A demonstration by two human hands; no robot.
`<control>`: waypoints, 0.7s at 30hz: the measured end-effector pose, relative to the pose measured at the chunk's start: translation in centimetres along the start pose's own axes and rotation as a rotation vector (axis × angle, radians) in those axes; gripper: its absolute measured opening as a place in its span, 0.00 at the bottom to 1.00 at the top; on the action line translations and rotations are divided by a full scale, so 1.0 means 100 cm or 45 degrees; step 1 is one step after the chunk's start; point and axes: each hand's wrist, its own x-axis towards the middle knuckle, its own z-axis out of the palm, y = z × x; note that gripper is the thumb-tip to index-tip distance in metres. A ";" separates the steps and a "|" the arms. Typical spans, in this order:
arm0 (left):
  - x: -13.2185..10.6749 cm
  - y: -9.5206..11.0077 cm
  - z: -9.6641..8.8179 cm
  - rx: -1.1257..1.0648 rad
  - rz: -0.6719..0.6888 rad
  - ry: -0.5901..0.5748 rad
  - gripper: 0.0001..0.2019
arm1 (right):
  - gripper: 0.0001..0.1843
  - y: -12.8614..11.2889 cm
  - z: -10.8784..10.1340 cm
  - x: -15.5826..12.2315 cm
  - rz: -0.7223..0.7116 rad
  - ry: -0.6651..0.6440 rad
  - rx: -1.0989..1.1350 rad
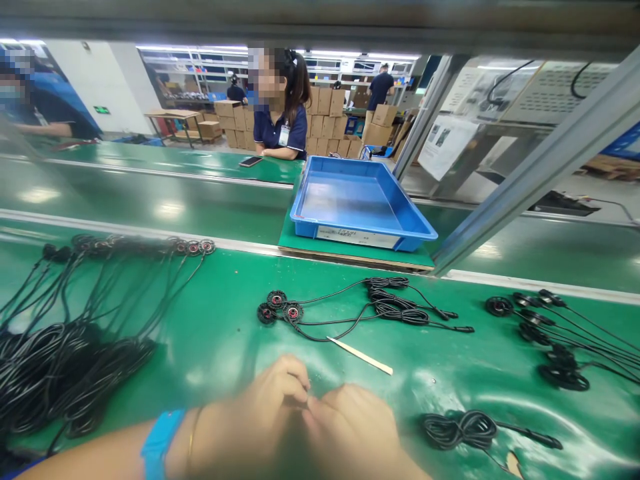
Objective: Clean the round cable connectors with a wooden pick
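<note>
My left hand (273,400), with a blue band on the wrist, and my right hand (353,423) meet low in the middle of the view. Their fingertips are pinched together and touching. Whatever lies between them is too small and blurred to name. Just beyond, a pale pointed stick (363,356) rests on the green bench. Behind it are a few black round parts with red centres (293,313), joined to bundled black cables (397,303). To the right of my right hand lies a coiled black cable (460,429) with a plug end.
Many cables with round ends (65,360) are heaped at left. More black round parts on cables (550,333) lie at right. A blue tray (355,193) stands beyond the bench, beside a slanted metal post (540,160). A person (280,130) sits opposite, near a phone (251,161).
</note>
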 end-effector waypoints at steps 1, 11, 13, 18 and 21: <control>0.000 0.000 0.001 -0.004 -0.032 0.002 0.13 | 0.06 0.000 0.000 0.001 0.010 0.005 0.010; 0.011 -0.002 -0.001 0.281 -0.401 0.095 0.08 | 0.09 0.002 -0.018 0.039 0.169 -0.295 -0.235; 0.014 -0.015 -0.013 0.409 -0.352 0.219 0.07 | 0.10 0.017 -0.033 0.044 0.237 -0.266 -0.397; 0.022 -0.046 -0.038 0.815 -0.252 0.364 0.18 | 0.15 0.081 -0.099 0.045 0.520 -0.073 -0.872; 0.025 -0.053 -0.042 0.862 -0.230 0.313 0.18 | 0.15 0.114 -0.121 0.037 0.553 -0.144 -0.990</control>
